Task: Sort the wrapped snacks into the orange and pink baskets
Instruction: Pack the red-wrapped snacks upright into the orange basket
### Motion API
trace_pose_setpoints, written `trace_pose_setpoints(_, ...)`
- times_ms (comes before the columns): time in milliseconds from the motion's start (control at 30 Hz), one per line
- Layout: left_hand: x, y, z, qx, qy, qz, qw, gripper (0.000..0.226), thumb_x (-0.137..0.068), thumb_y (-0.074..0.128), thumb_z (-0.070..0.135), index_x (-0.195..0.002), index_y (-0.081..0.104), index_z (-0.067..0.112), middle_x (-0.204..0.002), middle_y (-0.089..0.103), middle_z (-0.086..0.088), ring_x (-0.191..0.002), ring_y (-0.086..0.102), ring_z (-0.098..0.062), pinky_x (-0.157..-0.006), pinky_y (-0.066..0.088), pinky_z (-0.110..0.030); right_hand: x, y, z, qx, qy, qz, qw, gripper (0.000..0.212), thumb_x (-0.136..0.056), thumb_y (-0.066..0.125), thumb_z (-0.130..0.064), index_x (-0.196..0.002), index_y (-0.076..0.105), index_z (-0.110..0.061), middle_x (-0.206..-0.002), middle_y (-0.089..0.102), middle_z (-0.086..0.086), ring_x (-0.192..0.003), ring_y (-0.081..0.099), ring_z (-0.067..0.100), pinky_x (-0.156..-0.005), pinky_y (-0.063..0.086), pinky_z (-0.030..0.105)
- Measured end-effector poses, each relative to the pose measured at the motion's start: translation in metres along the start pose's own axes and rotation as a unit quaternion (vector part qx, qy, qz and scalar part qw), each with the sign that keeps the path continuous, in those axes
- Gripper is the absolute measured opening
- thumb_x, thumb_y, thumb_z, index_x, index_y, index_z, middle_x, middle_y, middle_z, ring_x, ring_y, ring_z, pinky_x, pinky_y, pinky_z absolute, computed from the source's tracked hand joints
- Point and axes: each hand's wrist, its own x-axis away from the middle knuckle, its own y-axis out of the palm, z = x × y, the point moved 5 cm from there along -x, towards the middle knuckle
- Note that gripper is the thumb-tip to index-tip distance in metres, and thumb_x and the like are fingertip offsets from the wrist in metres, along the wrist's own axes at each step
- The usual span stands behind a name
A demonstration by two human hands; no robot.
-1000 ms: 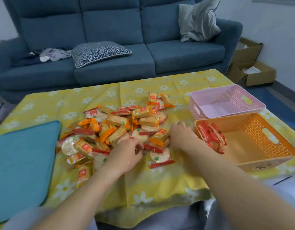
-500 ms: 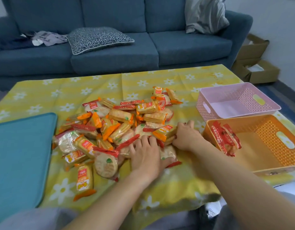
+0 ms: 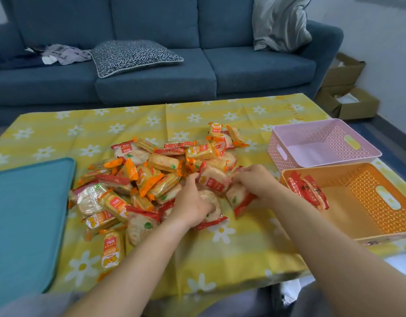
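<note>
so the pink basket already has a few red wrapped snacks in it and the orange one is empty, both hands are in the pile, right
Not quite: the baskets are swapped. The head view shows the red wrapped snacks in the orange basket, while the pink basket is empty. The left hand and right hand are indeed in the pile.

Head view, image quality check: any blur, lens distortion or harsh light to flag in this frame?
Head view: soft, even light, no hard shadows; the heap of wrapped snacks reads fairly sharp, wrapper print legible; both forearms go soft near the bottom edge; wide-angle bending bows the yellow daisy-print tablecloth and the blue sofa; mild sheen on the orange plastic basket.
</note>
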Motion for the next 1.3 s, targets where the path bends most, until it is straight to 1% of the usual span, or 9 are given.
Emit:
trace_pose_setpoints(233,-0.007,-0.028,0.004,0.151,-0.004,0.05,0.987,0.076,-0.068,0.089,0.008,-0.133,0.054,0.028,-0.117,0.059,0.001,-0.105,0.063,-0.021,-0.076,0.053,-0.028,0.011,-0.027,-0.02,0.005,-0.151,0.107,0.983,0.023,-0.073,0.068,-0.027,-0.096,0.07,-0.025,-0.076,0.067,-0.011,-0.066,0.067,0.013,-0.067,0.055,0.03)
trace_pose_setpoints(367,-0.011,-0.025,0.003,0.331,-0.027,-0.002,0.943,0.075,-0.056,0.094,0.005,-0.125,0.065,0.016,-0.112,0.073,-0.011,-0.101,0.072,-0.028,-0.091,0.058,-0.048,0.014,-0.01,-0.023,-0.168,-0.167,0.011,0.971,0.03,-0.08,0.074,-0.001,-0.109,0.07,-0.011,-0.074,0.061,-0.001,-0.068,0.061,0.018,-0.064,0.051,0.031)
trace_pose_setpoints(567,-0.011,-0.032,-0.001,0.234,0.003,-0.001,0.972,0.057,-0.07,0.089,0.009,-0.12,0.064,0.021,-0.105,0.072,0.002,-0.092,0.071,-0.013,-0.083,0.061,-0.032,0.009,0.017,-0.016,-0.241,-0.095,-0.075,0.963,0.022,-0.089,0.064,0.007,-0.108,0.068,-0.003,-0.088,0.07,0.018,-0.071,0.065,0.028,-0.064,0.055,0.035)
trace_pose_setpoints(767,-0.014,-0.03,-0.009,0.224,-0.032,0.011,0.974,0.062,-0.067,0.093,0.018,-0.12,0.061,0.023,-0.109,0.068,-0.001,-0.096,0.07,-0.02,-0.085,0.061,-0.04,0.024,0.033,-0.021,0.114,-0.174,-0.095,0.973,0.016,-0.094,0.058,-0.031,-0.085,0.052,-0.02,-0.079,0.06,-0.003,-0.079,0.059,0.021,-0.074,0.05,0.038)
trace_pose_setpoints(867,-0.016,-0.027,-0.015,0.346,-0.089,0.004,0.934,0.068,-0.063,0.093,0.015,-0.124,0.062,0.015,-0.116,0.071,-0.011,-0.099,0.073,-0.028,-0.084,0.061,-0.046,0.031,0.037,-0.017,0.051,-0.135,-0.152,0.978,0.05,-0.076,0.072,-0.058,-0.107,0.053,-0.024,-0.1,0.071,0.0,-0.092,0.07,0.018,-0.08,0.059,0.043)
trace_pose_setpoints(1033,-0.006,-0.024,-0.012,0.465,-0.14,-0.019,0.874,0.049,-0.08,0.08,0.002,-0.124,0.06,0.004,-0.112,0.073,-0.018,-0.092,0.074,-0.032,-0.056,0.058,-0.031,0.02,0.038,-0.006,0.062,-0.149,-0.133,0.978,0.105,-0.038,0.094,-0.057,-0.126,0.047,-0.024,-0.113,0.071,-0.007,-0.104,0.068,0.011,-0.093,0.057,0.041)
trace_pose_setpoints(1100,-0.004,-0.03,-0.015,0.437,-0.145,-0.011,0.888,0.051,-0.08,0.081,0.006,-0.126,0.06,0.007,-0.113,0.073,-0.014,-0.092,0.074,-0.028,-0.055,0.057,-0.031,0.02,0.04,-0.006,0.117,-0.167,-0.135,0.97,0.122,-0.037,0.092,-0.059,-0.14,0.039,-0.021,-0.126,0.064,-0.007,-0.116,0.062,0.015,-0.1,0.052,0.04)
trace_pose_setpoints(1200,-0.004,-0.048,-0.018,0.302,-0.121,0.013,0.946,0.051,-0.079,0.084,0.013,-0.124,0.059,0.013,-0.113,0.071,-0.007,-0.089,0.073,-0.022,-0.058,0.059,-0.033,0.021,0.043,-0.006,0.189,-0.21,-0.087,0.955,0.104,-0.056,0.091,-0.05,-0.14,0.038,-0.018,-0.125,0.065,0.0,-0.114,0.063,0.024,-0.095,0.052,0.04)
trace_pose_setpoints(1300,0.0,-0.051,-0.023,0.293,-0.134,0.018,0.947,0.045,-0.085,0.079,0.012,-0.124,0.058,0.011,-0.112,0.071,-0.01,-0.088,0.074,-0.024,-0.06,0.061,-0.037,0.029,0.054,-0.007,0.228,-0.242,-0.061,0.941,0.103,-0.056,0.088,-0.054,-0.137,0.036,-0.019,-0.125,0.064,0.002,-0.115,0.063,0.025,-0.092,0.053,0.04)
